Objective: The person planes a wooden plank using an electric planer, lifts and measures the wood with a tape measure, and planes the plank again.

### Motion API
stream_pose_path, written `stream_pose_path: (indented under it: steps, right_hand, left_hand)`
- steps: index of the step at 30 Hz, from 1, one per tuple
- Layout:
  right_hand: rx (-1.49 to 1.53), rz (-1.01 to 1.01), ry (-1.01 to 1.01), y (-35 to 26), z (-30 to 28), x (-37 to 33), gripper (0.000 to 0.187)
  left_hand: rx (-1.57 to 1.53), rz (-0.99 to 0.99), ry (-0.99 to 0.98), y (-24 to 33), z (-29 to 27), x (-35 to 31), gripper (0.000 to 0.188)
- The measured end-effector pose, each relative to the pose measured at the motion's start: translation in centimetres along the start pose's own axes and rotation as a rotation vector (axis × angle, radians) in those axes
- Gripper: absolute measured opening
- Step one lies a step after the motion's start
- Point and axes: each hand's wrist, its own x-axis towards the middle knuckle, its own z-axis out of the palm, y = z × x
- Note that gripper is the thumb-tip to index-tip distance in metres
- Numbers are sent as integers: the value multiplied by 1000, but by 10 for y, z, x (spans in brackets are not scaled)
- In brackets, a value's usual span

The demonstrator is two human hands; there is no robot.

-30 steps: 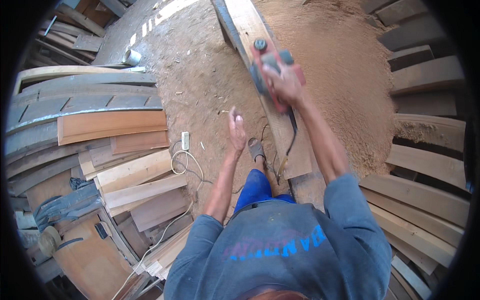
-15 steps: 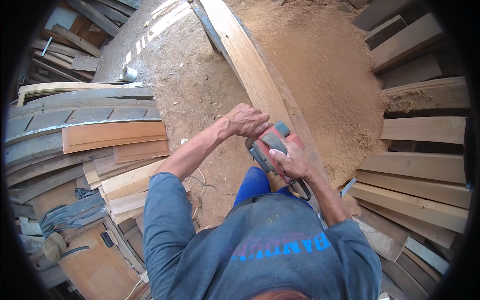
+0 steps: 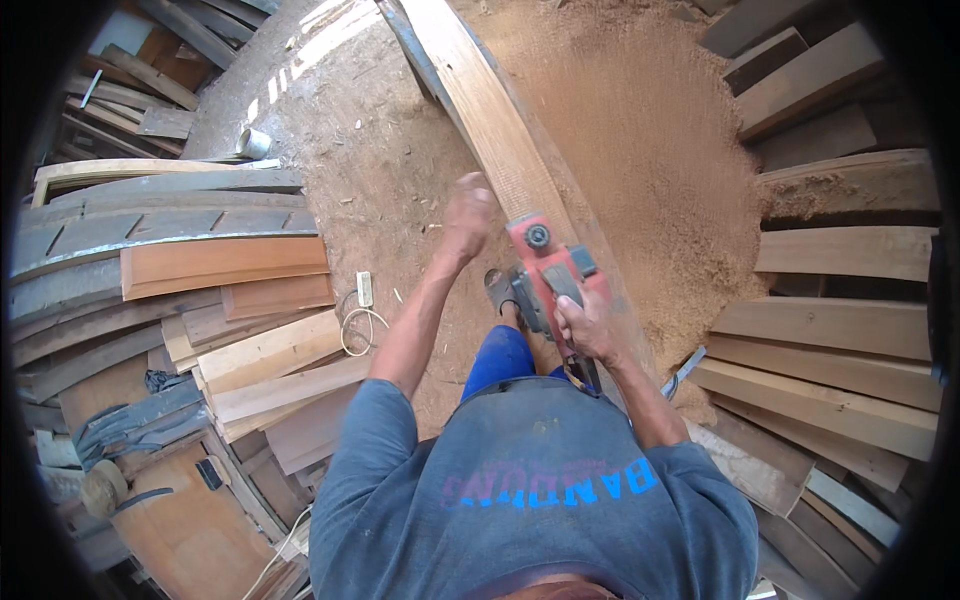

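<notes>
My right hand (image 3: pixel 590 328) is wrapped round the rear handle of a red and grey electric hand planer (image 3: pixel 540 262). The planer rests near the close end of a long, pale wooden board (image 3: pixel 490 110), its round black knob at the front. To the left of the board my left hand (image 3: pixel 466 215) is in the air, apart from the planer. Its fingers look curled in, slightly blurred, with nothing seen in them. A narrow bench (image 3: pixel 425 68) shows under the board's left edge. The planer's base is hidden.
Sawdust (image 3: pixel 650 150) covers the ground right of the board. Stacked timber (image 3: pixel 850 255) lines the right side; more planks (image 3: pixel 225 268) lie at left. A white socket block (image 3: pixel 364 289) with a looped cable lies on the floor. A white cup-like container (image 3: pixel 253 144) lies farther off.
My left hand has come off the planer's front and moved left and away. The planer has turned to line up more with the board, and its front knob now shows.
</notes>
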Motion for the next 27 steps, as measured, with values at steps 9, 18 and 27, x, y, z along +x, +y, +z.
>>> stream_pose_path:
  steps: [9,18,27]
  right_hand:
    - [-201,52,191,9,-13,-18,72]
    - [-350,-201,176,-145,10,271,49]
    - [-266,-116,96,-205,-20,454,57]
  left_hand:
    - [-1075,-1116,10,18,77,-51,97]
    - [-569,-846,142,4,151,-85,76]
    - [-327,-491,216,33,141,-65,62]
